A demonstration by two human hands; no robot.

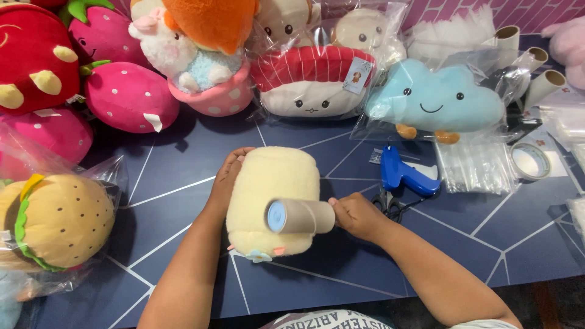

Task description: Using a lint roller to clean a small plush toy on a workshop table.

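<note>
Left hand (226,176) cupped open, right hand (356,214) fisted, forearms converging.

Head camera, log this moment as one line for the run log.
left hand: steadies cream plush toy | right hand: holds lint roller against plush | surface: blue table | nearby: blue tagging gun, bagged cloud plush

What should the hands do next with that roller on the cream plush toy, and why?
Probably draw the lint roller down across the cream plush toy toward its lower edge. The right hand holds the roller against the toy's front, and the left hand steadies its left side on the blue table.
</note>
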